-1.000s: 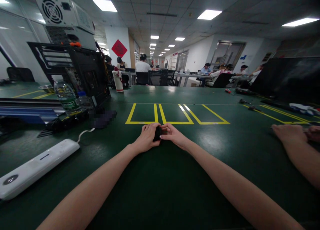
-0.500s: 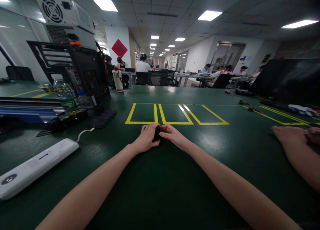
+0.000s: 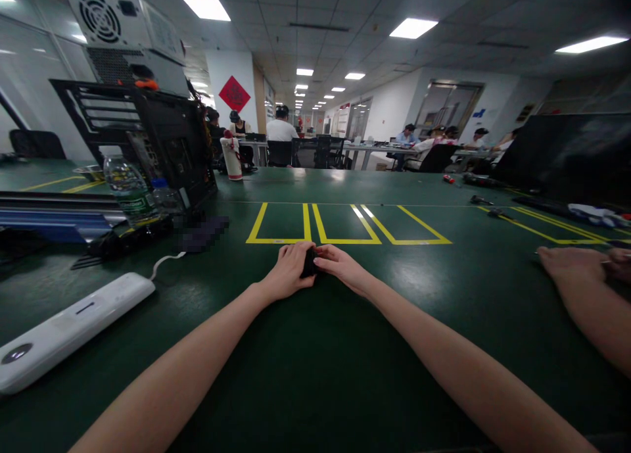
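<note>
A small black object (image 3: 309, 263), its kind too dark to make out, is held between my two hands just in front of the yellow taped outlines (image 3: 315, 241). My left hand (image 3: 290, 269) is closed around its left side, with the thumb low and the fingers over the top. From the right, my right hand (image 3: 340, 263) touches it with pinched fingertips. Much of the object is hidden behind my fingers. Under both hands lies the dark green tabletop (image 3: 315, 361).
At left are a white power strip (image 3: 79, 331), a water bottle (image 3: 127, 187) and an open black computer case (image 3: 172, 144) bearing a power supply (image 3: 118, 22). A white cup (image 3: 231, 157) stands farther back. A co-worker's hands (image 3: 572, 265) are at the right, near several tools (image 3: 497, 213).
Both hands keep the black object at nearly the same spot. The view has shifted very slightly; the fingers barely move.
</note>
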Demonstrator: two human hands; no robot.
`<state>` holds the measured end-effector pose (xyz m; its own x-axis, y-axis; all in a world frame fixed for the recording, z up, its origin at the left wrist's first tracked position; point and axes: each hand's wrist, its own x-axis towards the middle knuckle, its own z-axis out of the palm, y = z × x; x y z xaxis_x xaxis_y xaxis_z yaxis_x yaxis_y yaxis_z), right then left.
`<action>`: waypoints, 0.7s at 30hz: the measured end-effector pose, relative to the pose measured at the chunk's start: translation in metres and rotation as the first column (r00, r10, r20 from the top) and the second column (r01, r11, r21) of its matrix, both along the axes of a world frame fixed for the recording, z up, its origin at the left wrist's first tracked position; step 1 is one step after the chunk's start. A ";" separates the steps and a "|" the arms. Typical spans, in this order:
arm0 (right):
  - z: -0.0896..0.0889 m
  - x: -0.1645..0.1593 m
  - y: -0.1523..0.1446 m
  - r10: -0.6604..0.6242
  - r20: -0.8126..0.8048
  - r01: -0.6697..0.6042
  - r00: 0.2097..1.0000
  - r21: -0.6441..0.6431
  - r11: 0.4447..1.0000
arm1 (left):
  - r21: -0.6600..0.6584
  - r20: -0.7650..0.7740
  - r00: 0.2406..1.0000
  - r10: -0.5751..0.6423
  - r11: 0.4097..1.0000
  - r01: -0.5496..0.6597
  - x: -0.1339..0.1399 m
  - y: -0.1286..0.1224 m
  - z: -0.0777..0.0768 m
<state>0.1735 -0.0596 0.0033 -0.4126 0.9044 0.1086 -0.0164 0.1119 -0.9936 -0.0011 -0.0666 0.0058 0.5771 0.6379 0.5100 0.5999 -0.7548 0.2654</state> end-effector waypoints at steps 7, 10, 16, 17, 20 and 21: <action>0.002 0.001 -0.004 0.057 -0.041 -0.057 0.998 -0.005 0.998 | -0.004 0.005 1.000 0.002 1.000 -0.002 0.000 0.001 -0.001; 0.000 -0.002 -0.003 0.001 -0.042 -0.001 0.999 -0.003 1.000 | -0.009 0.010 1.000 -0.008 1.000 0.008 0.000 -0.001 0.001; 0.004 -0.002 -0.004 -0.002 -0.018 0.001 1.000 -0.029 1.000 | -0.007 0.011 1.000 -0.006 1.000 0.006 0.000 0.000 0.001; 0.005 -0.001 -0.004 0.005 -0.017 -0.005 1.000 -0.026 1.000 | -0.007 0.013 1.000 -0.005 1.000 0.005 0.000 0.000 0.000; 0.006 0.001 -0.005 0.042 -0.024 -0.042 0.999 -0.006 0.999 | -0.013 0.012 1.000 -0.003 1.000 0.004 0.000 0.002 -0.002; 0.006 0.001 -0.005 0.061 -0.026 -0.061 0.998 -0.005 0.998 | -0.013 0.014 1.000 -0.002 1.000 0.002 0.000 0.002 -0.002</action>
